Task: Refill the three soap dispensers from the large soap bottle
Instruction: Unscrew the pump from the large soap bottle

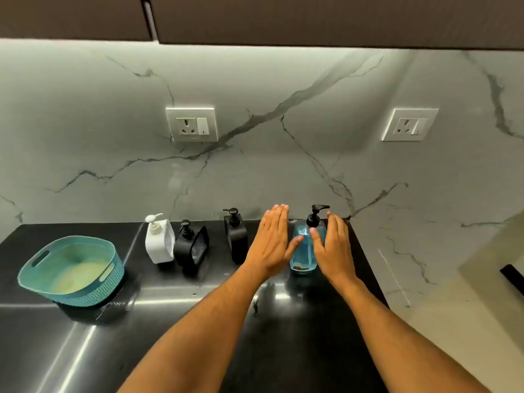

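Now both spread hands, left hand point(270, 245) and right hand point(334, 248), flank the blue soap bottle point(304, 248).

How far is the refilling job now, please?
Nothing looks done: the white dispenser and two black dispensers still wear their pumps. In hand: left hand and right hand, both open, flank the blue soap bottle. All three refills remain.

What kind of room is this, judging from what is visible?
Probably a home kitchen: a polished black countertop set against a marble-look backsplash with wall sockets, dark cabinets overhead, and pump soap dispensers lined up along the wall.
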